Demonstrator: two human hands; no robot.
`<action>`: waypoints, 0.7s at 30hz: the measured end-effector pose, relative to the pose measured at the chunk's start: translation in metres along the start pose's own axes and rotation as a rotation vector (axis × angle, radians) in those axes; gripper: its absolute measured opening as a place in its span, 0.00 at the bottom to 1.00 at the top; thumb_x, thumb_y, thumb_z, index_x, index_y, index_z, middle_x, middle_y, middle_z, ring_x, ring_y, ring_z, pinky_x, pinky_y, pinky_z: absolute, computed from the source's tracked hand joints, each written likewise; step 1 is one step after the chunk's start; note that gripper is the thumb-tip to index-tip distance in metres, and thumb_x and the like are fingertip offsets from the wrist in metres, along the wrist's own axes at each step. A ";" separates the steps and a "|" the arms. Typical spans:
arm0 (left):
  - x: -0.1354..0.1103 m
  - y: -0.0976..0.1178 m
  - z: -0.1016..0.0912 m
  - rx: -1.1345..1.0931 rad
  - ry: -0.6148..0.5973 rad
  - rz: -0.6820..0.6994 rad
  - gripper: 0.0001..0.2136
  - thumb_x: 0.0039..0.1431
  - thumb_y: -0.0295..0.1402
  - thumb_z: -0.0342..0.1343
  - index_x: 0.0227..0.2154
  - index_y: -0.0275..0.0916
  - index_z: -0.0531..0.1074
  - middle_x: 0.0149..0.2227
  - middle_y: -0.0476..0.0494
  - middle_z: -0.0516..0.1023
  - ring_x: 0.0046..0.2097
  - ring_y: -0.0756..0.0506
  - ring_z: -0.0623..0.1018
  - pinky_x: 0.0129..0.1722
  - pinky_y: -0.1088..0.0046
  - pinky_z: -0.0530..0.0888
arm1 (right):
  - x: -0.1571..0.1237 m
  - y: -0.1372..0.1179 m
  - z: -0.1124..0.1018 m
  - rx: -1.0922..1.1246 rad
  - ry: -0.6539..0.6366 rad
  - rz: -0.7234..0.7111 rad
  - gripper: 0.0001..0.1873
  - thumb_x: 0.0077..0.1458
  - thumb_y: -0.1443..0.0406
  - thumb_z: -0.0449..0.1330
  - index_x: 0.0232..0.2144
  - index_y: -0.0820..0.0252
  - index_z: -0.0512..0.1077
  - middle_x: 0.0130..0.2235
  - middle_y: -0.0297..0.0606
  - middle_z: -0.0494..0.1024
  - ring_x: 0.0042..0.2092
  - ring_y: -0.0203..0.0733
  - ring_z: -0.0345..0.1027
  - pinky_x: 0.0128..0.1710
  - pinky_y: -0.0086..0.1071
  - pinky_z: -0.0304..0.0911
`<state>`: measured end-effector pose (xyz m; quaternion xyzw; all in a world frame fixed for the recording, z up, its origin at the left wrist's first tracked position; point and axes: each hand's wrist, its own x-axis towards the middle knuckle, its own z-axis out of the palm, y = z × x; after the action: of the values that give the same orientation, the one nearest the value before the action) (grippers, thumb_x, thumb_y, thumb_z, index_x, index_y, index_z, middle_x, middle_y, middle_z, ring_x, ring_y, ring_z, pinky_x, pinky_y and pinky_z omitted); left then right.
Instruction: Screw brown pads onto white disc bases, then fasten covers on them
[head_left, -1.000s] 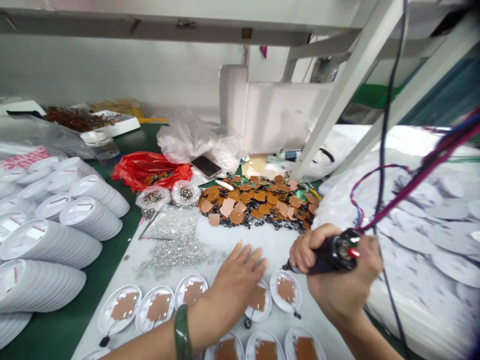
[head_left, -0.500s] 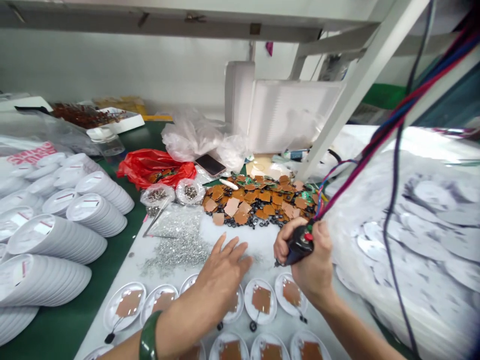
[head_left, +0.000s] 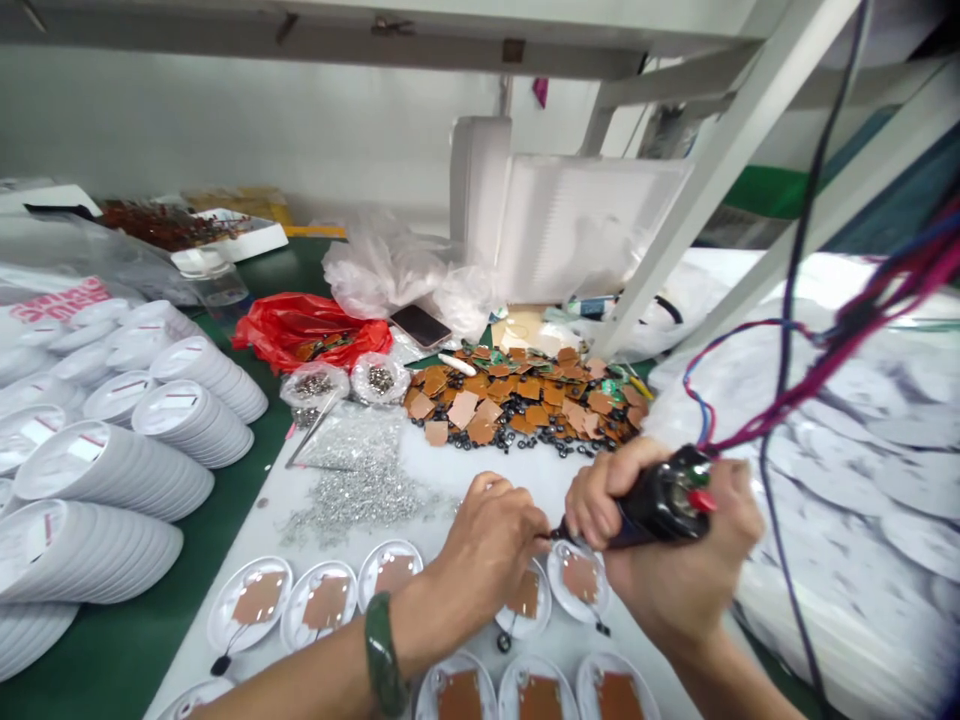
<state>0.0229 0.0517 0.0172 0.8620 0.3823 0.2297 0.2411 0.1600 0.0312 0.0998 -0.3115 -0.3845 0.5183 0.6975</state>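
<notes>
White worktop (head_left: 540, 495) crowds left hand (head_left: 495, 535) and right hand (head_left: 675, 565) above round dishes (head_left: 577, 580).

The left hand (head_left: 491, 535), spread flat earlier, now curls its fingers in beside the tip of the black corded electric screwdriver (head_left: 664, 505), which the right hand (head_left: 675, 560) has swung rightward above a round white plate (head_left: 541, 610).

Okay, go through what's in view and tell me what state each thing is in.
Electric screwdriver, tilted, tip pointing left, wires trailing up.
Right hand, gripping the screwdriver.
Left hand, fingers pinched beside the screwdriver tip.
White plates, in rows, those in view each holding a copper-coloured square.
Stacked white plates, lying on their sides.
Red plastic bag, crumpled.
Small silver parts, loose in a heap.
</notes>
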 end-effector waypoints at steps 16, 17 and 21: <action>-0.031 0.015 -0.006 -0.178 0.053 -0.061 0.08 0.63 0.23 0.61 0.30 0.41 0.77 0.32 0.51 0.81 0.38 0.46 0.78 0.45 0.65 0.69 | -0.023 -0.019 0.004 0.063 0.043 0.029 0.30 0.59 0.40 0.54 0.20 0.55 0.74 0.14 0.30 0.63 0.15 0.36 0.57 0.17 0.32 0.58; -0.032 0.016 -0.007 -0.200 0.043 -0.053 0.08 0.63 0.22 0.61 0.30 0.40 0.77 0.32 0.51 0.81 0.38 0.46 0.78 0.45 0.65 0.69 | -0.024 -0.020 0.005 0.066 0.043 0.035 0.30 0.59 0.40 0.54 0.20 0.55 0.74 0.14 0.30 0.63 0.15 0.36 0.57 0.17 0.32 0.58; -0.037 0.022 -0.005 -0.271 0.031 -0.067 0.08 0.63 0.21 0.61 0.31 0.40 0.77 0.33 0.52 0.81 0.38 0.46 0.78 0.45 0.66 0.69 | -0.029 -0.029 0.003 0.070 0.065 0.047 0.30 0.61 0.41 0.52 0.20 0.55 0.73 0.14 0.30 0.62 0.15 0.36 0.57 0.17 0.32 0.59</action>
<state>0.0102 0.0114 0.0266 0.8045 0.3802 0.2844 0.3568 0.1664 -0.0049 0.1192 -0.3123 -0.3360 0.5373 0.7078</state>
